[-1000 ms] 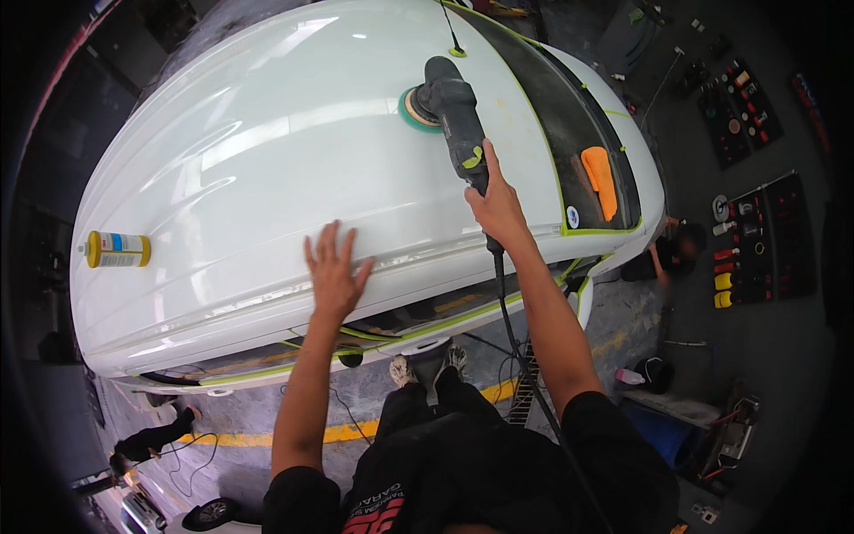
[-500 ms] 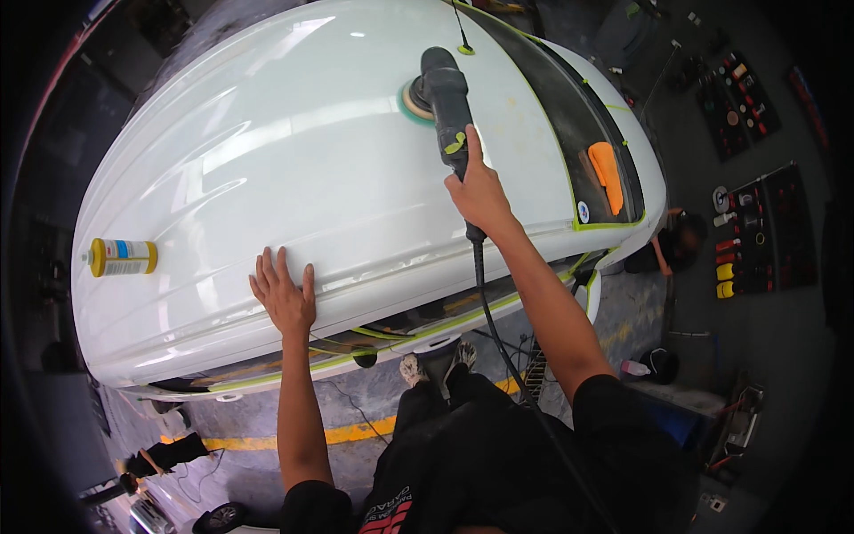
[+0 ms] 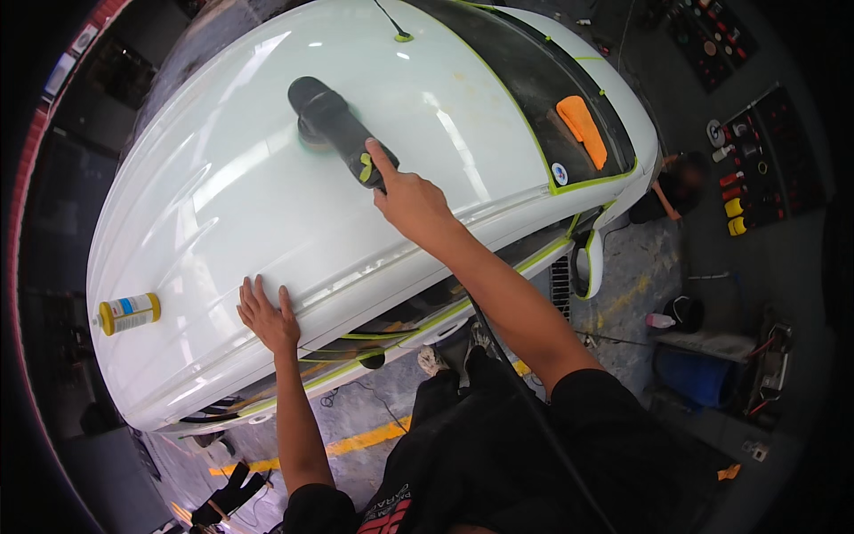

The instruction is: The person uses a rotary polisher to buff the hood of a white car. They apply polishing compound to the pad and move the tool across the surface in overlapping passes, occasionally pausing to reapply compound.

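Observation:
Spread before me is the white roof of a car (image 3: 222, 205), with green masking tape along its glass edges. My right hand (image 3: 411, 198) grips the handle of a black polishing machine (image 3: 342, 129), index finger stretched along its body. The machine's round pad meets the roof and is partly hidden under the head. Flat on the roof's near edge lies my left hand (image 3: 269, 316), fingers apart and holding nothing. A yellow bottle (image 3: 131, 313) with a white label rests on its side to the left of that hand.
An orange cloth (image 3: 582, 132) lies on the windshield. The black power cord (image 3: 525, 392) trails past my right arm. One person (image 3: 672, 191) is low beside the car's front. Tools hang on a dark wall panel (image 3: 783, 151) at right; a blue barrel (image 3: 698, 374) stands below.
My right hand has swept the polisher leftward across the roof. The view has shifted; my left hand stays on the roof edge, and the bottle remains lying on the roof.

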The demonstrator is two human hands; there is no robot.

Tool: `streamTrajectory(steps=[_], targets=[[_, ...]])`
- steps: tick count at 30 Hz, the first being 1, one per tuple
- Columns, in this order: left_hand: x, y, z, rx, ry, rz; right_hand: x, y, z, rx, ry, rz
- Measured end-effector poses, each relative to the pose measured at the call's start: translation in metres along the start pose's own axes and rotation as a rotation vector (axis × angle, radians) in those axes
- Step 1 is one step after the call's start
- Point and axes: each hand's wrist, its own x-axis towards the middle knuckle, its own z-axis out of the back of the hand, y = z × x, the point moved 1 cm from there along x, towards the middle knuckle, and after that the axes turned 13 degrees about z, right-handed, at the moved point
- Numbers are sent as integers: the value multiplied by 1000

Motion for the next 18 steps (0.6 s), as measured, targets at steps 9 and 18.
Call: streamTrajectory(steps=[9,18], targets=[[0,-4,4,-7,2,25,-22,-61,44,-11,-104,-155],[0,-9,9,-39,14,44,-17,-18,6,62,-117,-178]])
